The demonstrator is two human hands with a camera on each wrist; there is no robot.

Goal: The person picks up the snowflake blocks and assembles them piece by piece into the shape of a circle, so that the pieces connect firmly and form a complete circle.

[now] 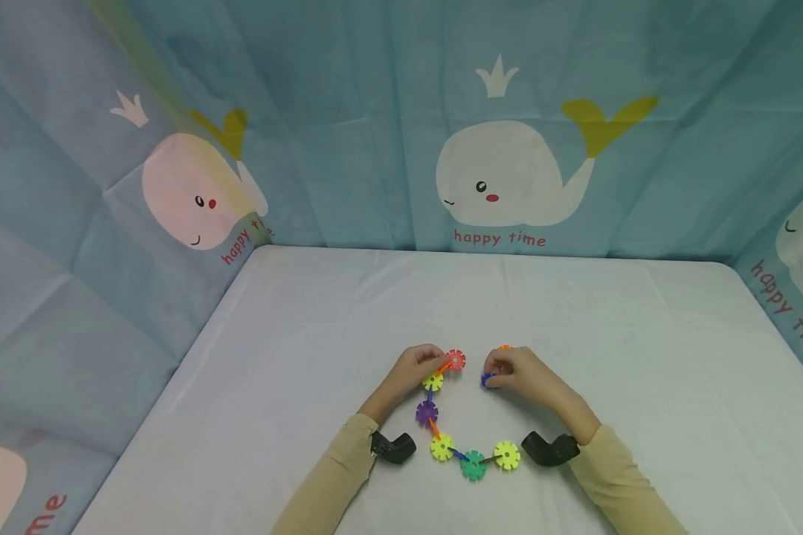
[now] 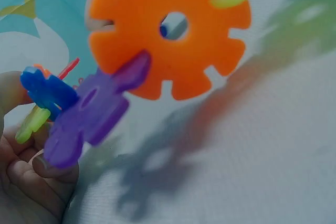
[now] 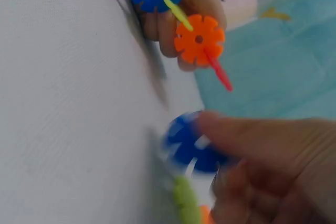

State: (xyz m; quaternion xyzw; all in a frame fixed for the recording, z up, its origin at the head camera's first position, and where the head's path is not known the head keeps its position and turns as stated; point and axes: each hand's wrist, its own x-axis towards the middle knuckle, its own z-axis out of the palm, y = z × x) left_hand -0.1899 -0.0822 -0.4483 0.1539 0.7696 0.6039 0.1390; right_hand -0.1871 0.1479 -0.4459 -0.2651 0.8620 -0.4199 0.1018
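Note:
A chain of slotted plastic snowflake discs curves across the white table, joined at right angles. My left hand [image 1: 420, 364] grips its upper end, near a red disc [image 1: 456, 360] and a yellow disc [image 1: 433, 381]. In the left wrist view an orange disc [image 2: 126, 35] and a purple disc [image 2: 97, 114] link toward the fingers, where a blue disc [image 2: 50, 95] sits. My right hand [image 1: 525, 375] pinches another blue disc [image 3: 184, 142] between thumb and fingers, a short gap from the red one. Below that disc, a yellow-green disc [image 3: 185, 198] shows edge-on, partly hidden with an orange piece.
The chain's lower part runs through a green disc [image 1: 473, 466] to a yellow end disc [image 1: 507, 455] near my right wrist. Black wrist devices [image 1: 393, 448] hang by both sleeves. A whale-print curtain [image 1: 375, 148] stands behind the white tabletop [image 1: 294, 334].

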